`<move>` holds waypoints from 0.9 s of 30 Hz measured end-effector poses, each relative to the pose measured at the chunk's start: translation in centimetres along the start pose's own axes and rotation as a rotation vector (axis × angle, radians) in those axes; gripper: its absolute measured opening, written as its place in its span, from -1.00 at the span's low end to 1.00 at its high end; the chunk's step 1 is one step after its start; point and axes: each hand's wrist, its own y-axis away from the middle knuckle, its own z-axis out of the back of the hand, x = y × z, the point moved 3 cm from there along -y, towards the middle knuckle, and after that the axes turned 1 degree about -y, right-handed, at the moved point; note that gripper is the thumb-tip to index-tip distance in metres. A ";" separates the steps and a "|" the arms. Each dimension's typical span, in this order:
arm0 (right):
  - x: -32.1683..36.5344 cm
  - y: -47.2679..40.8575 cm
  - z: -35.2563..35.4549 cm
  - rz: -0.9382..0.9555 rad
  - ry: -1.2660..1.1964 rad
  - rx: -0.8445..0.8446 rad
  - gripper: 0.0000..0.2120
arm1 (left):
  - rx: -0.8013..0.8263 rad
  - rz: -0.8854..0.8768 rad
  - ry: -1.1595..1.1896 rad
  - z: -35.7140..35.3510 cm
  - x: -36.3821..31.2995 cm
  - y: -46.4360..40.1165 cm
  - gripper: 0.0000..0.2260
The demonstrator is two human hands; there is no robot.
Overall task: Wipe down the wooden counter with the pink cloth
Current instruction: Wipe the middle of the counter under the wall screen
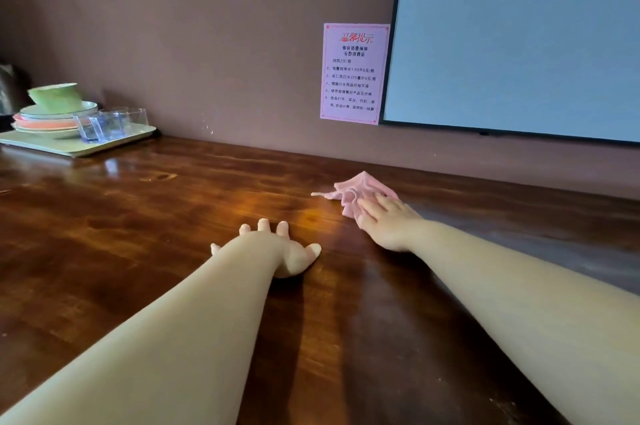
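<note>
brown-mauve wall (pixel 207 26) across the top of the frame, dark glossy wooden counter (pixel 156 210) filling the lower two thirds. upper right: large pale screen with a dark frame (pixel 519 37), and a pink printed notice sheet (pixel 354 73) stuck on the wall just left of it. far left, middle height: pale green rectangular tray (pixel 114 142) carrying stacked plates (pixel 52 118), a green bowl (pixel 57 97) on top of them and clear glass tumblers (pixel 107 125).

right hand (pixel 386 220), centre right, lies flat with fingers straight, pressing on the crumpled pink cloth (pixel 360 191); cloth sits on the counter near the back wall, below the notice, bunched ahead of the fingers. left hand (pixel 277 248), centre frame, fingers spread wide, palm down on bare wood, holds nothing, looks like bracing.

progress: wiping underway, judged mid-stroke along the back strip. no clear wet or streak marks, so cannot tell which areas are done. likely left: the left stretch toward the tray, the near edge, and the spot under the left hand.
</note>
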 end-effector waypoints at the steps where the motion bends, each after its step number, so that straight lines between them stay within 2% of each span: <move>1: 0.3 -0.9 0.4 -0.030 0.006 -0.005 -0.48 | 0.005 0.013 0.012 -0.2 0.0 -0.1 -0.16; 5: 1.0 -2.6 0.0 -0.044 0.027 0.009 -0.48 | 0.016 0.021 0.014 -0.2 -0.1 0.0 -0.14; 7: -0.2 -2.8 0.4 -0.004 0.004 0.049 -0.47 | 0.026 0.016 0.005 0.1 -0.2 0.2 -0.14; 9: -1.7 -3.3 1.7 -0.043 -0.021 0.076 -0.46 | 0.062 0.009 -0.003 0.4 -0.3 0.7 -0.14; 12: -2.1 -4.5 2.5 -0.160 -0.008 0.021 -0.48 | 0.138 0.031 0.004 1.1 -0.7 1.7 -0.07; 17: -2.2 -5.3 1.9 -0.131 0.003 -0.030 -0.48 | 0.226 0.032 -0.172 3.5 -2.0 1.8 0.00; 21: -2.7 -7.5 2.5 -0.234 0.059 -0.091 -0.47 | 0.210 0.013 -0.211 3.3 -0.8 0.5 0.30; 27: -2.7 -9.1 2.5 -0.119 -0.016 -0.164 -0.50 | 0.206 -0.007 -0.196 2.7 -0.1 -0.6 0.41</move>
